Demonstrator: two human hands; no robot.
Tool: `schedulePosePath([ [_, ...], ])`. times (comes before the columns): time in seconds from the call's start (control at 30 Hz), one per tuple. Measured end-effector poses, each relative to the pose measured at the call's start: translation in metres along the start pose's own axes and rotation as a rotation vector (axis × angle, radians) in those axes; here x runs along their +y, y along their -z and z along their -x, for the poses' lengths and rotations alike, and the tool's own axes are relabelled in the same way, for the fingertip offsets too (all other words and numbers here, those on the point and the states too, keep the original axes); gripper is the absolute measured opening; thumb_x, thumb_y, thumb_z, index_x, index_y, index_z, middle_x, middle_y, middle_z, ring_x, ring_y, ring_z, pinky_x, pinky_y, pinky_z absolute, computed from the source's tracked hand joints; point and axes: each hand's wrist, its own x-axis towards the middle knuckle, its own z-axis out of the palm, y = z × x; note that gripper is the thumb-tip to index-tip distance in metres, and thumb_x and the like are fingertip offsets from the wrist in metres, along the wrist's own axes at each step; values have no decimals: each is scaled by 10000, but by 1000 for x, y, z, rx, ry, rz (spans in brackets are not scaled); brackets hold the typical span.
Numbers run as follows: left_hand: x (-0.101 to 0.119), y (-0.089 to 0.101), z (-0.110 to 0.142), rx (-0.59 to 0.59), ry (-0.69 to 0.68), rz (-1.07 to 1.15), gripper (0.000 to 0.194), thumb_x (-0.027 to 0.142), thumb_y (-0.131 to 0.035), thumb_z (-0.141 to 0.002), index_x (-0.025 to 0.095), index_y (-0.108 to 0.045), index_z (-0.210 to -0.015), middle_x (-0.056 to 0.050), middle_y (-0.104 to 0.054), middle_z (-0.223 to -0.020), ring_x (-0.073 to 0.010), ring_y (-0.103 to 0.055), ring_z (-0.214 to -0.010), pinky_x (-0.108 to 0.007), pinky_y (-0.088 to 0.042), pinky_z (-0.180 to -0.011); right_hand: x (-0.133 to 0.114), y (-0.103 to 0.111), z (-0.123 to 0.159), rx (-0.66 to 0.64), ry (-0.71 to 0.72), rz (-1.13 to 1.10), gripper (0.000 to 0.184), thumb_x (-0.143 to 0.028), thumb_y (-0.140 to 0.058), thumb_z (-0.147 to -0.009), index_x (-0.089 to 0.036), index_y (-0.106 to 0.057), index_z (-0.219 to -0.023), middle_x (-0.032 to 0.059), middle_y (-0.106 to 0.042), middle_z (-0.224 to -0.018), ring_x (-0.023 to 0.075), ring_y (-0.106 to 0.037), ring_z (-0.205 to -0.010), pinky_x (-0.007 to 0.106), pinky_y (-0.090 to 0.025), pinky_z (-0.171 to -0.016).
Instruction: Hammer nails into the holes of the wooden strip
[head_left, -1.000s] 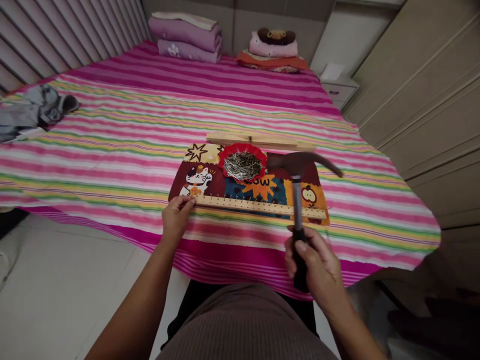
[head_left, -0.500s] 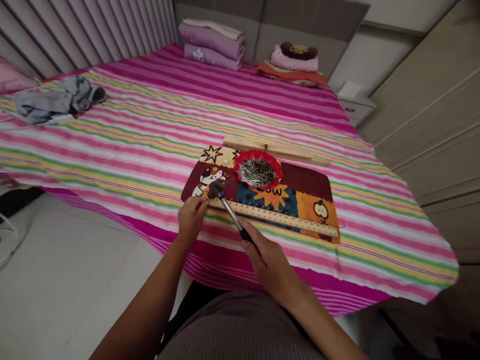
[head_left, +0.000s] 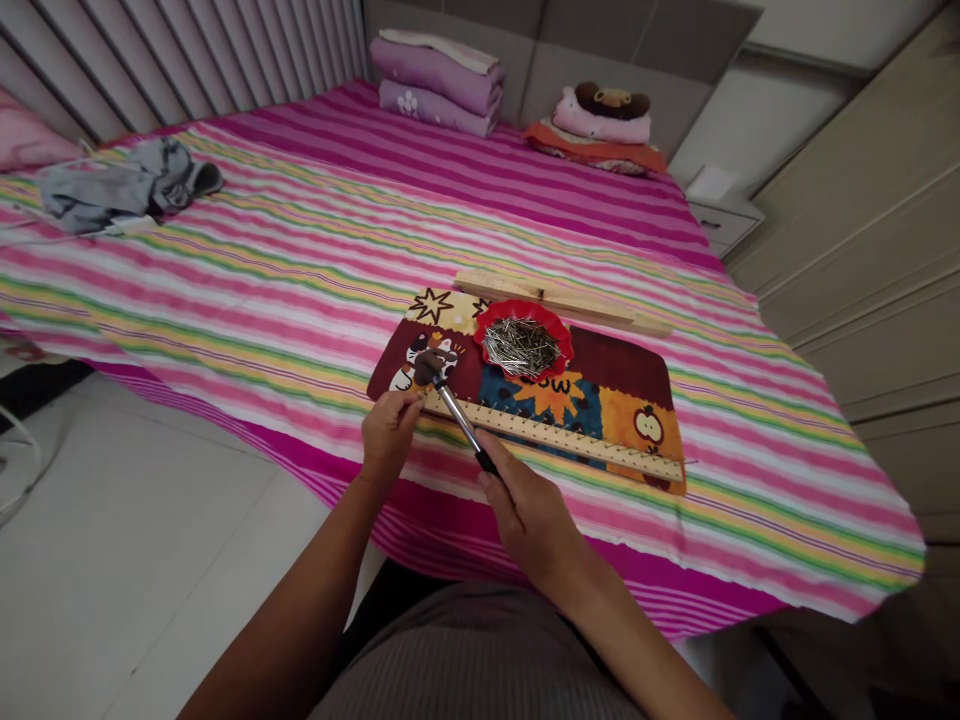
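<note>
My right hand (head_left: pixel 536 500) is wrapped round the black grip of a hammer (head_left: pixel 463 420) with a shiny metal shaft. The dark hammer head (head_left: pixel 435 362) is over the left end of a narrow wooden strip (head_left: pixel 555 436). Rows of nails stand up along this strip, and one sticks out at its right end. My left hand (head_left: pixel 390 430) is closed in a pinch at the strip's left end; what lies between the fingertips is too small to make out. Behind the strip, a red scalloped bowl (head_left: pixel 564 345) holds many loose nails (head_left: pixel 521 346). Both rest on a patterned mat (head_left: pixel 622 365).
More wooden strips (head_left: pixel 562 300) lie behind the bowl. A striped sheet (head_left: pixel 300 270) covers the bed. Grey clothing (head_left: pixel 127 185) lies at the left, folded purple bedding (head_left: pixel 439 82) and a pink and orange pile (head_left: pixel 600 125) at the back. A nightstand (head_left: pixel 724 222) stands at the right.
The view has shifted slightly, so the scene sits a little further right. The hammer head has barely moved against the strip, and both hands keep their hold.
</note>
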Motion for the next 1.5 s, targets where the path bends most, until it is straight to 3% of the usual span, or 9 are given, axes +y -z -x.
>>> schedulePosePath([
  [0.23, 2, 1, 0, 2, 34, -16, 98, 298, -585, -789, 219, -636, -761, -8, -658, -803, -144, -599, -783, -252, -463, -736, 7, 2, -3, -32, 64, 43, 511, -210, -390, -939, -275, -368, -1445, 64, -678, -1156, 213, -660, -995, 368, -546, -833],
  [0.43, 4, 3, -1, 0, 45, -5, 131, 328, -581, -776, 220, -654, -775, -12, -676, -824, -151, -607, -803, -262, -465, -750, 4, 19, 14, 164, 108, -46, 495, -207, -419, -947, -274, -390, -1436, 49, -647, -1230, 164, -626, -1089, 318, -521, -916],
  [0.53, 3, 4, -3, 8, 63, -27, 179, 379, -579, -766, 222, -661, -791, -16, -674, -832, -167, -608, -802, -288, -463, -751, 12, 31, 30, 270, 43, -65, 454, -230, -439, -943, -239, -452, -1397, 50, -652, -1223, 150, -625, -1089, 304, -508, -938],
  [0.63, 2, 4, -5, -9, 89, -39, 213, 423, -576, -753, 232, -659, -794, -21, -664, -833, -192, -606, -816, -326, -464, -766, 34, 47, 48, 439, -97, -18, 432, -264, -459, -930, -219, -498, -1358, 59, -676, -1160, 166, -639, -1050, 311, -517, -907],
  [0.83, 8, 9, -4, -26, 92, -62, 203, 391, -574, -741, 267, -648, -884, -2, -646, -891, -237, -601, -888, -411, -470, -845, 100, 88, 75, 709, -412, 100, 500, -329, -462, -871, -187, -503, -1349, 54, -702, -969, 164, -647, -740, 310, -535, -707],
  [0.97, 18, 20, -4, 38, 40, -50, 264, 326, -533, -768, 291, -631, -1011, 4, -642, -979, -220, -604, -871, -384, -485, -814, 147, 109, 85, 814, -531, 179, 544, -357, -456, -809, -134, -549, -1297, 97, -695, -980, 219, -638, -820, 343, -514, -716],
  [1.1, 40, 22, -18, 54, 10, -91, 297, 389, -502, -811, 246, -645, -1029, -32, -649, -976, -225, -609, -861, -383, -487, -792, 183, 122, 96, 829, -647, 312, 557, -351, -447, -778, -127, -571, -1272, 127, -684, -1010, 252, -619, -866, 360, -486, -744],
  [1.3, 70, -14, -64, -182, -208, -216, 234, 357, -534, -769, 233, -690, -892, -58, -690, -918, -249, -608, -901, -394, -467, -850, 214, 123, 100, 698, -800, 472, 497, -276, -458, -783, -125, -595, -1236, 135, -664, -939, 242, -589, -824, 333, -442, -712],
  [1.5, 93, -69, -97, -420, -470, -439, 158, 292, -572, -741, 245, -712, -797, -71, -710, -851, -249, -615, -833, -364, -449, -807, 230, 109, 104, 660, -731, 513, 517, -282, -442, -797, -95, -563, -1264, 149, -645, -934, 262, -572, -832, 374, -449, -744],
])
